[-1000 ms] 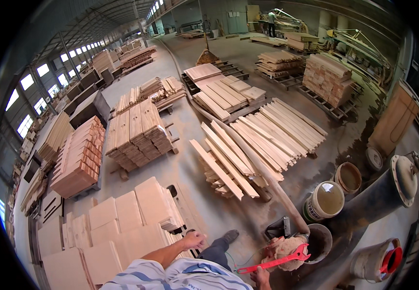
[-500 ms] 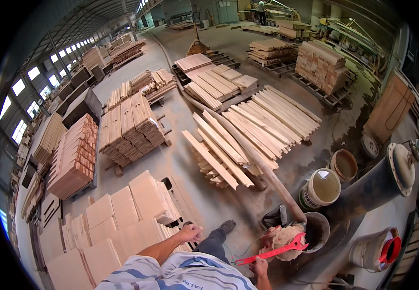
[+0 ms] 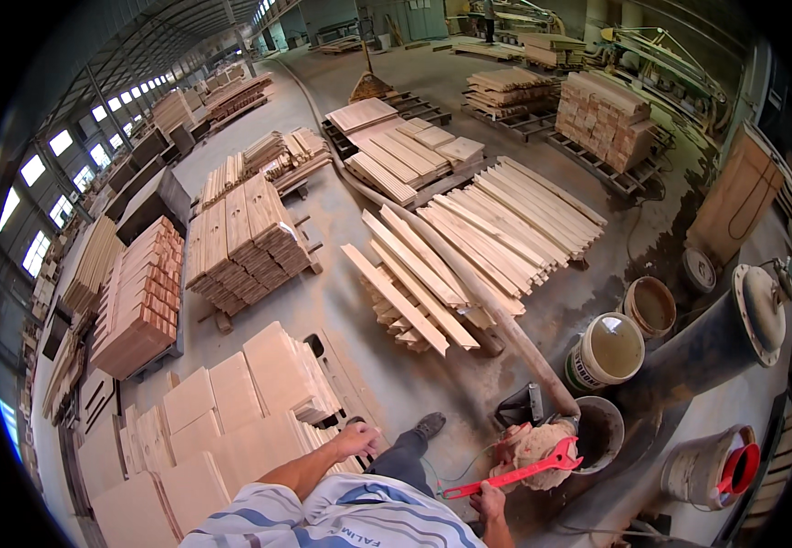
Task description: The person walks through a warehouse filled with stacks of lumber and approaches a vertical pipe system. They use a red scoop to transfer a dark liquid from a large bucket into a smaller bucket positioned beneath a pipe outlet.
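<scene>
My right hand (image 3: 489,500) is closed round the handle of a red wrench (image 3: 514,475), low and right of centre. The wrench's open jaw lies over a lumpy, dust-coated beige and reddish mass (image 3: 536,447) at the lower end of a long pipe. What is inside this mass cannot be made out. Over my left leg, my left hand (image 3: 357,441) is held with curled fingers, and nothing shows in it. Close by it stands a stack of pale wooden panels (image 3: 277,365).
To the right are a white bucket of murky liquid (image 3: 613,349), a brown bucket (image 3: 650,309), a dark cylindrical tank (image 3: 697,356) and a pail with a red ring (image 3: 711,470). A long pipe (image 3: 469,283) crosses the floor beside loose timber strips (image 3: 405,283). Board stacks (image 3: 248,242) stand leftward.
The view has shifted very slightly. Both hands and the wrench stay almost where they were; the distant person is now partly cut off at the top.
</scene>
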A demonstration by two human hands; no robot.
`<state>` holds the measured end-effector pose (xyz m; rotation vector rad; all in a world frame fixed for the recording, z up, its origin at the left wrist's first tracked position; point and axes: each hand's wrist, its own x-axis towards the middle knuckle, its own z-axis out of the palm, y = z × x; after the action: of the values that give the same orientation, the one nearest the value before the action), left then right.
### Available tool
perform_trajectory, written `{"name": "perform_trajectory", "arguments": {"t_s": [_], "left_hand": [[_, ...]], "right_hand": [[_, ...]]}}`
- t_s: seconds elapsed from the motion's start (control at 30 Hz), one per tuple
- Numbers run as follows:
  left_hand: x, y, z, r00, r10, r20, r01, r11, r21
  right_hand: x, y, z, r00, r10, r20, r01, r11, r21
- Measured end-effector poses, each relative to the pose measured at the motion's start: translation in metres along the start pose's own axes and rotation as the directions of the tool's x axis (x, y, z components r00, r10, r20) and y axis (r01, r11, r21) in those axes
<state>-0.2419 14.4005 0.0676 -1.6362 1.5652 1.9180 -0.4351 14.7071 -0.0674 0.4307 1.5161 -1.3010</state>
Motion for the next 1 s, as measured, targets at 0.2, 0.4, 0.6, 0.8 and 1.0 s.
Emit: {"name": "perform_trajectory", "arguments": {"t_s": [0.2,0.4,0.6,0.8,1.0], "left_hand": [[0.001,0.0,0.0,1.0,-0.007,-0.003,0.007,1.0,0.004],[0.001,0.0,0.001,1.0,-0.002,0.0,0.002,1.0,-0.001],[0.005,-0.008,-0.002,1.0,0.011,0.001,-0.011,1.0,-0.017],[-0.007,-0.002,-0.008,1.0,-0.001,-0.026,0.002,1.0,0.018],[-0.004,-0.011,-0.007,1.0,0.001,-0.012,-0.001,1.0,0.014]], "right_hand": [[-0.005,-0.005,0.005,0.999,0.009,-0.031,-0.008,1.0,0.015],[0.0,-0.001,0.002,0.999,0.004,-0.038,-0.004,1.0,0.012],[-0.002,-0.002,0.003,1.0,-0.009,-0.008,0.01,0.998,0.057],[-0.003,-0.005,0.008,1.0,-0.016,-0.024,0.017,0.999,0.035],[0.001,-0.002,0.006,0.999,-0.027,-0.044,0.027,1.0,0.011]]}}
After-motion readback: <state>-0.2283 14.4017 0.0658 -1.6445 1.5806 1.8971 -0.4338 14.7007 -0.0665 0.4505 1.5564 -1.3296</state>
